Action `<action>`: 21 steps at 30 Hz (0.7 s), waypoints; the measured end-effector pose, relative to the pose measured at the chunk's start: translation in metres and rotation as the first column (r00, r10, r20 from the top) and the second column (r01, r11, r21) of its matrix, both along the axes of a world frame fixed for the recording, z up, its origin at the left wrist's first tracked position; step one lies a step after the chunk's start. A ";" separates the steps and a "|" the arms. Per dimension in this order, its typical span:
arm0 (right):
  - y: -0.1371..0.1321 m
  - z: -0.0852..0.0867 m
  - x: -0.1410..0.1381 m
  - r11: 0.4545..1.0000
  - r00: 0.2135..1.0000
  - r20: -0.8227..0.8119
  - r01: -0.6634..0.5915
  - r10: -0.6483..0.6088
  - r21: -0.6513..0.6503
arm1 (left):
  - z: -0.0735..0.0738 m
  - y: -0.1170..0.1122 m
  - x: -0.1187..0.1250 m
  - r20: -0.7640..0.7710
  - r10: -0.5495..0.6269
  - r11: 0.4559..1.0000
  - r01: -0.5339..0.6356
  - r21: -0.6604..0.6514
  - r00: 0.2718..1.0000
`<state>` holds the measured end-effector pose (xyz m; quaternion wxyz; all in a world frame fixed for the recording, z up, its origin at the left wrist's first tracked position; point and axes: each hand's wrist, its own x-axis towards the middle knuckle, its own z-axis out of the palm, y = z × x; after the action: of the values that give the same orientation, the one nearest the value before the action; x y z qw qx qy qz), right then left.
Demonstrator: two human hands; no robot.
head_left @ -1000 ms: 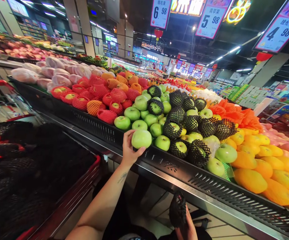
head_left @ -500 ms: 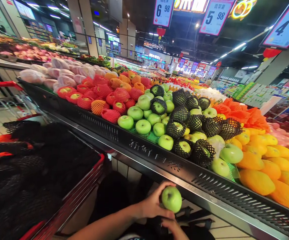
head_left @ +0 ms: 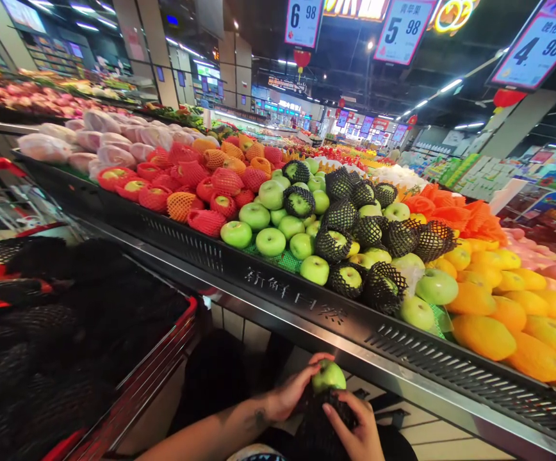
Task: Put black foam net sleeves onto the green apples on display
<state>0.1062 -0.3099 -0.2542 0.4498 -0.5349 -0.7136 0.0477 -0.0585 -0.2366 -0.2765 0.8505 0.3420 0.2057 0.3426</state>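
Supermarket produce aisle under bright lights. Bottom centre: left hand [head_left: 291,392], fingers curled round a green apple [head_left: 328,376] half sunk in a black foam net [head_left: 321,422], net gripped by right hand [head_left: 360,430] fingers. Lower left, red cart [head_left: 129,390] heaped with black nets. Beyond, black display shelf [head_left: 355,328] of piled apples [head_left: 270,241]; price signs [head_left: 403,29] at top.

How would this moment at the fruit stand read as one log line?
left hand: holds green apple | right hand: grips black foam net at apple's base | where: below fruit stand rim
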 end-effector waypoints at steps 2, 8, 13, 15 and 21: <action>0.001 0.012 -0.003 0.997 0.997 0.029 -0.072 0.071 0.025 | 0.002 0.000 -0.001 -0.036 -0.048 0.998 0.049 0.028 0.998; 0.007 0.022 -0.022 0.749 0.846 0.036 -0.451 0.532 -0.486 | 0.003 0.001 0.002 -0.107 -0.051 0.997 0.046 -0.055 0.993; 0.008 0.002 -0.025 0.838 0.910 0.040 -0.363 0.413 -0.407 | 0.000 0.006 0.004 -0.096 -0.085 0.996 0.083 -0.020 0.992; 0.008 0.000 -0.022 0.923 0.947 0.039 -0.302 0.319 -0.239 | 0.000 0.008 0.003 -0.081 -0.061 0.998 0.062 0.013 0.995; 0.014 0.014 -0.007 1.000 0.995 -0.096 -0.019 0.019 0.002 | -0.007 0.003 -0.001 -0.126 -0.039 0.978 0.064 0.198 0.991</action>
<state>0.0993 -0.2959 -0.2400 0.4833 -0.5250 -0.6963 0.0775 -0.0596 -0.2336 -0.2833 0.8058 0.4521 0.2124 0.3182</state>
